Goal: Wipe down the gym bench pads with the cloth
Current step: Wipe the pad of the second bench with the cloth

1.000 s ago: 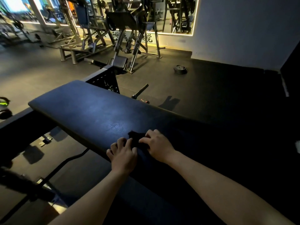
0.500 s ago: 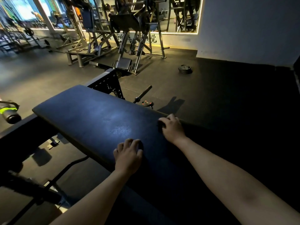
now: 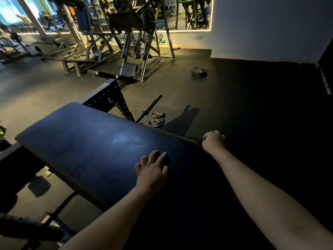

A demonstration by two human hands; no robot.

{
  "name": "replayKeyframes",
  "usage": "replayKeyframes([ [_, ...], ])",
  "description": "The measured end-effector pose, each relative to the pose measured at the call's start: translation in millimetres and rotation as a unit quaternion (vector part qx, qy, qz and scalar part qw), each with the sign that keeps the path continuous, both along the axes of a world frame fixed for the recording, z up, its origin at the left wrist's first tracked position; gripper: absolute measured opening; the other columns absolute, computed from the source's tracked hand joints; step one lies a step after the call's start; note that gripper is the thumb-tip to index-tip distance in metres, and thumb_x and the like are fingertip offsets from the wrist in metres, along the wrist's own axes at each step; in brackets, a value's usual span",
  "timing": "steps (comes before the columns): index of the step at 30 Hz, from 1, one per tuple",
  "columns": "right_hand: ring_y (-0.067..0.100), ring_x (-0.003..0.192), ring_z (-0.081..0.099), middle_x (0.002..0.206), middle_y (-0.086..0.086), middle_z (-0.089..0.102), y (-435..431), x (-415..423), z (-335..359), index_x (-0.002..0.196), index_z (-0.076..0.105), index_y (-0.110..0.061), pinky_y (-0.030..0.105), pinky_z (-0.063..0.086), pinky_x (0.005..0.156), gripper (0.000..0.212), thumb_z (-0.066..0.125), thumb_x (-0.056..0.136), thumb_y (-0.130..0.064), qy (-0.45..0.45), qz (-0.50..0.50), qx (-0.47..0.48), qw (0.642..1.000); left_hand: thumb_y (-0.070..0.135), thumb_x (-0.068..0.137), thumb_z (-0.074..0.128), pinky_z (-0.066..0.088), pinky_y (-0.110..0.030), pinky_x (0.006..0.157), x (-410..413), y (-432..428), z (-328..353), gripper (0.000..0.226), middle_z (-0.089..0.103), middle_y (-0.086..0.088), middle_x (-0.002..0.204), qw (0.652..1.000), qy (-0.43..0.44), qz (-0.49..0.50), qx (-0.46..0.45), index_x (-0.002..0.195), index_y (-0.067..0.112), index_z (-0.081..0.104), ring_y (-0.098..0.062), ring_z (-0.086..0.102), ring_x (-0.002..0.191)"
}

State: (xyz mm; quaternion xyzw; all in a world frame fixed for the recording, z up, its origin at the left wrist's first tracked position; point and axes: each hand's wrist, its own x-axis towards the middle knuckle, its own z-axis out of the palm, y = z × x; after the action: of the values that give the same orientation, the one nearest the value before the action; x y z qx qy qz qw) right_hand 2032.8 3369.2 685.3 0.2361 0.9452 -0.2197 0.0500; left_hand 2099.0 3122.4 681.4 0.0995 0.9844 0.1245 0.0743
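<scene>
The left hand [image 3: 152,173] lies flat on the near part of the bench pad [image 3: 86,147], fingers loosely spread and holding nothing; it has barely shifted in the last second and seems to act as a brace. At about 2 o'clock from it, the right hand [image 3: 213,141] sits on the pad's far edge with its fingers curled tight. Only a dark scrap by its knuckles shows of the cloth [image 3: 200,142], so the grip on it is a judgement. A second ago this hand lay beside the left one; it has since swept across to the far edge and on to the right. That stroke probably covers the middle band, while the pad's long end toward 10 o'clock looks yet to be wiped. Beyond the edge at 12 o'clock lie weight plates [image 3: 156,120] and a barbell [image 3: 149,109]; farther, toward 11 o'clock, stand machines [image 3: 126,42].
</scene>
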Motion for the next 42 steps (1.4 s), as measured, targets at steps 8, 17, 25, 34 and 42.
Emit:
replayKeyframes([
  [8,0.034,0.120,0.043,0.130,0.012,0.048,-104,-46,4,0.129,0.062,-0.026,0.039,0.039,0.104,0.042,0.042,0.094,-0.013,0.105,0.159,-0.107,0.976,0.056,0.098,0.034,0.008,-0.052,0.112,-20,28,-6,0.057,0.003,0.010,0.165,0.999,-0.039,0.031,0.008,0.152,0.051,0.017,-0.024,0.001,0.143],
  [17,0.032,0.120,0.054,0.130,0.011,0.058,-28,-31,10,0.121,0.066,-0.015,0.044,0.047,0.101,0.031,0.054,0.093,-0.022,-0.033,0.048,-0.026,0.998,0.060,0.097,0.032,0.008,-0.052,0.111,-18,28,-6,0.056,0.002,0.010,0.164,0.999,-0.038,0.022,0.015,0.149,0.055,0.013,-0.026,-0.001,0.143],
  [25,0.032,0.117,0.055,0.129,0.013,0.058,5,-4,13,0.119,0.066,-0.016,0.040,0.050,0.098,0.031,0.054,0.092,-0.022,-0.051,-0.006,-0.052,0.997,0.056,0.096,0.034,0.014,-0.054,0.110,-25,41,-3,0.053,0.008,0.005,0.160,0.997,-0.052,0.049,0.016,0.146,0.052,0.016,-0.031,0.007,0.139],
  [34,0.030,0.117,0.045,0.125,0.006,0.053,-22,7,9,0.112,0.068,-0.026,0.042,0.044,0.100,0.025,0.052,0.094,-0.018,0.047,0.062,-0.039,0.996,0.046,0.099,0.039,0.009,-0.055,0.113,-23,89,-7,0.053,0.012,0.004,0.161,0.997,-0.056,-0.018,0.058,0.150,0.042,0.024,-0.027,0.002,0.144],
  [42,0.034,0.116,0.056,0.126,0.014,0.059,48,26,13,0.120,0.065,-0.013,0.043,0.050,0.095,0.031,0.055,0.092,-0.023,-0.070,-0.062,-0.021,0.995,0.052,0.096,0.036,0.011,-0.053,0.113,-25,81,-14,0.050,0.014,0.009,0.159,0.997,-0.037,-0.027,0.060,0.145,0.048,0.026,-0.025,0.002,0.144],
])
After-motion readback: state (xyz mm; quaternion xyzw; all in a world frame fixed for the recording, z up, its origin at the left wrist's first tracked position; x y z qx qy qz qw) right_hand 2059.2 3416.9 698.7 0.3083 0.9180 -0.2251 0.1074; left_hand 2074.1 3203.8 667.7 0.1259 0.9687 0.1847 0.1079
